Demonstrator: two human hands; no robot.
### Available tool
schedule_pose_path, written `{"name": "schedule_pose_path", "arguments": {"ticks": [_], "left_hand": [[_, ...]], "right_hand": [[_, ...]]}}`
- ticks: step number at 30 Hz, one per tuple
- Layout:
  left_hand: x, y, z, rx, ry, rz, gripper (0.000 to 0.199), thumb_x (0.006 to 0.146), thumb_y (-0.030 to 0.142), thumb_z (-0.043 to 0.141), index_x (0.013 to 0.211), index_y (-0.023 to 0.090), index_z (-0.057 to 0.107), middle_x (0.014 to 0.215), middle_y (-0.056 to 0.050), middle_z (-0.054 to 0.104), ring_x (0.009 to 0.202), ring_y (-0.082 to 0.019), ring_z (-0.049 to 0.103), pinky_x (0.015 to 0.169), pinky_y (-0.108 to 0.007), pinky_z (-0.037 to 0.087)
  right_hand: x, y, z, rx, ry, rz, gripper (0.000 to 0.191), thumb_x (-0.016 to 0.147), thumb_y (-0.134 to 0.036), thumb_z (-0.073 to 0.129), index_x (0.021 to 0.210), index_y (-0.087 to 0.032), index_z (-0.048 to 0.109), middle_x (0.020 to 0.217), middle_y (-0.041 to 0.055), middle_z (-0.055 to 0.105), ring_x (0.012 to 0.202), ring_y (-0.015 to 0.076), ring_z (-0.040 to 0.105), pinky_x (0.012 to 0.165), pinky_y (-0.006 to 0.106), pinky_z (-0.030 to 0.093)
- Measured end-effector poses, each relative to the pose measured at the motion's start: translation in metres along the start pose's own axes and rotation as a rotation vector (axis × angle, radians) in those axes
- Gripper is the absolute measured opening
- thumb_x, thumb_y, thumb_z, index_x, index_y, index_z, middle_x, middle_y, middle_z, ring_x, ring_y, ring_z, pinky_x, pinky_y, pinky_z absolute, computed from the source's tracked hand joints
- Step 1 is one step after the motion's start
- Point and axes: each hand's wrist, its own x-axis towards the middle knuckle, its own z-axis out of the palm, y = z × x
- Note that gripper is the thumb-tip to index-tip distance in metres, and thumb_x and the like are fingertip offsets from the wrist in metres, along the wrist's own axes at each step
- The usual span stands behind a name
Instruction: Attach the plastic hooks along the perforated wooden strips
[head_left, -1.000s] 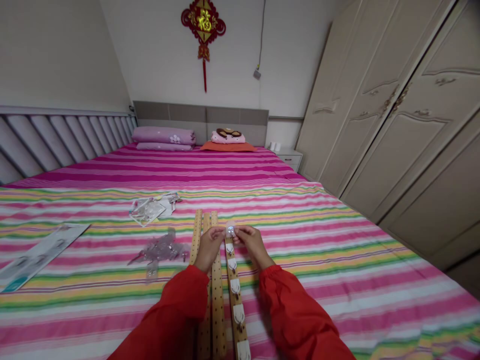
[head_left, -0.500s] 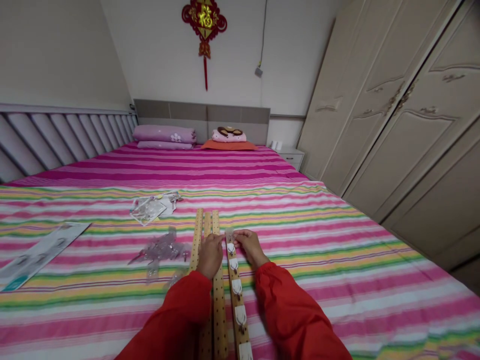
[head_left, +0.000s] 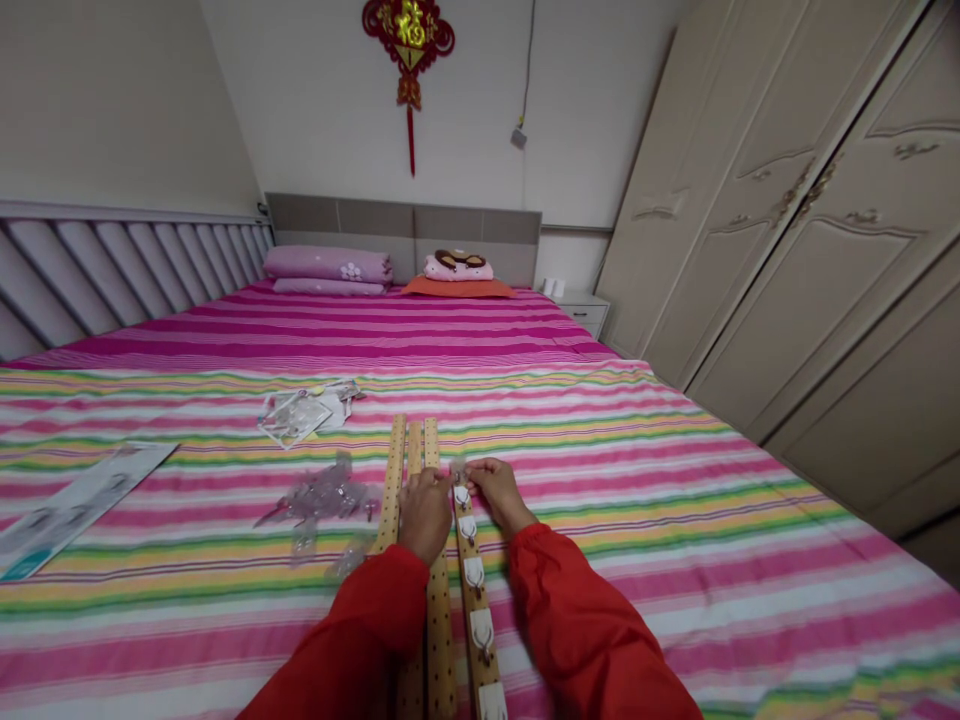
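Note:
A wooden strip (head_left: 478,598) lies lengthwise on the striped sheet, bearing several white hooks (head_left: 474,572) in a row. At its far end is a small clear piece (head_left: 459,467). My right hand (head_left: 501,492) pinches at this clear piece from the right, thumb and forefinger together. My left hand (head_left: 425,515) is closed at the left edge of the same end, its fingertips touching or nearly touching the strip; what it holds, if anything, is too small to name. Beneath and beside my left hand lie more perforated wooden strips (head_left: 440,640).
Clear plastic hooks (head_left: 326,492) lie in a pile left of the strips. Beyond them are opened packets (head_left: 300,415). A long white package (head_left: 82,510) lies at the far left. Folded bedding (head_left: 330,264) rests by the headboard (head_left: 480,235); a wardrobe (head_left: 810,250) stands right.
My left hand has shifted slightly to the right, its extended forefinger now drawn in beside the strip's end. My right hand has hardly moved.

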Motion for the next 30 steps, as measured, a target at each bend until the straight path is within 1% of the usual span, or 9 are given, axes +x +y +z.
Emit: {"name": "schedule_pose_path", "arguments": {"ticks": [6, 9, 14, 16, 18, 21, 24, 27, 30], "left_hand": [[-0.003, 0.003, -0.003, 0.05, 0.002, 0.039, 0.04, 0.083, 0.012, 0.04, 0.108, 0.028, 0.066, 0.112, -0.008, 0.056, 0.104, -0.025, 0.046, 0.085, -0.038, 0.032], [-0.005, 0.005, -0.005, 0.097, -0.003, 0.07, 0.038, 0.083, 0.011, 0.041, 0.106, 0.026, 0.066, 0.112, -0.008, 0.056, 0.104, -0.024, 0.046, 0.084, -0.039, 0.031], [-0.005, 0.008, -0.007, 0.18, -0.002, 0.121, 0.031, 0.085, 0.015, 0.042, 0.104, 0.023, 0.065, 0.112, -0.01, 0.055, 0.105, -0.025, 0.046, 0.085, -0.042, 0.031], [-0.005, 0.008, -0.007, 0.192, -0.009, 0.125, 0.031, 0.084, 0.015, 0.043, 0.104, 0.023, 0.065, 0.113, -0.01, 0.055, 0.105, -0.026, 0.046, 0.087, -0.043, 0.031], [-0.004, 0.008, -0.007, 0.192, -0.022, 0.125, 0.032, 0.084, 0.014, 0.042, 0.104, 0.022, 0.066, 0.113, -0.01, 0.056, 0.106, -0.026, 0.046, 0.087, -0.045, 0.032], [-0.003, 0.008, -0.008, 0.166, -0.044, 0.132, 0.034, 0.083, 0.012, 0.042, 0.106, 0.022, 0.066, 0.118, -0.009, 0.058, 0.111, -0.027, 0.046, 0.092, -0.048, 0.031], [-0.001, 0.007, -0.007, 0.095, -0.068, 0.142, 0.042, 0.082, 0.008, 0.04, 0.113, 0.025, 0.063, 0.13, -0.005, 0.055, 0.126, -0.029, 0.037, 0.103, -0.055, 0.022], [0.0, 0.005, -0.006, 0.04, -0.115, 0.165, 0.048, 0.081, 0.005, 0.037, 0.118, 0.027, 0.06, 0.135, -0.002, 0.053, 0.136, -0.029, 0.027, 0.108, -0.061, 0.011], [0.003, 0.002, -0.006, 0.028, -0.168, 0.192, 0.048, 0.081, 0.005, 0.037, 0.117, 0.025, 0.061, 0.136, -0.003, 0.053, 0.137, -0.029, 0.027, 0.11, -0.062, 0.008]], "right_hand": [[0.001, 0.002, 0.0, -0.026, 0.011, -0.007, 0.015, 0.052, -0.019, 0.072, 0.058, -0.015, 0.059, 0.047, -0.0027, 0.061, 0.039, 0.0094, 0.052, 0.042, 0.022, 0.044], [0.002, 0.005, -0.001, -0.044, 0.017, -0.019, 0.016, 0.051, -0.021, 0.073, 0.058, -0.015, 0.059, 0.045, -0.0036, 0.059, 0.039, 0.0097, 0.052, 0.042, 0.022, 0.044], [0.007, 0.014, -0.001, -0.086, 0.032, -0.043, 0.016, 0.051, -0.022, 0.071, 0.055, -0.016, 0.057, 0.042, -0.0049, 0.056, 0.037, 0.0094, 0.05, 0.04, 0.022, 0.042], [0.008, 0.018, -0.003, -0.101, 0.028, -0.054, 0.015, 0.053, -0.023, 0.071, 0.06, -0.015, 0.059, 0.042, -0.0055, 0.056, 0.036, 0.0094, 0.049, 0.039, 0.022, 0.041], [0.009, 0.021, -0.004, -0.12, 0.011, -0.069, 0.019, 0.054, -0.023, 0.07, 0.07, -0.014, 0.064, 0.045, -0.0057, 0.057, 0.038, 0.01, 0.05, 0.039, 0.022, 0.042], [0.011, 0.023, -0.007, -0.167, -0.038, -0.096, 0.033, 0.055, -0.022, 0.071, 0.086, -0.013, 0.07, 0.055, -0.002, 0.066, 0.048, 0.013, 0.058, 0.049, 0.025, 0.047], [0.014, 0.025, -0.009, -0.242, -0.104, -0.12, 0.034, 0.057, -0.022, 0.071, 0.09, -0.015, 0.073, 0.077, 0.0042, 0.074, 0.07, 0.0192, 0.067, 0.066, 0.031, 0.053], [0.018, 0.025, -0.011, -0.334, -0.168, -0.144, 0.029, 0.063, -0.023, 0.068, 0.091, -0.017, 0.075, 0.093, 0.0056, 0.075, 0.091, 0.0236, 0.067, 0.083, 0.037, 0.051], [0.019, 0.025, -0.011, -0.431, -0.212, -0.161, 0.029, 0.069, -0.022, 0.064, 0.095, -0.02, 0.074, 0.102, 0.0049, 0.074, 0.102, 0.0254, 0.064, 0.093, 0.04, 0.046]]}}
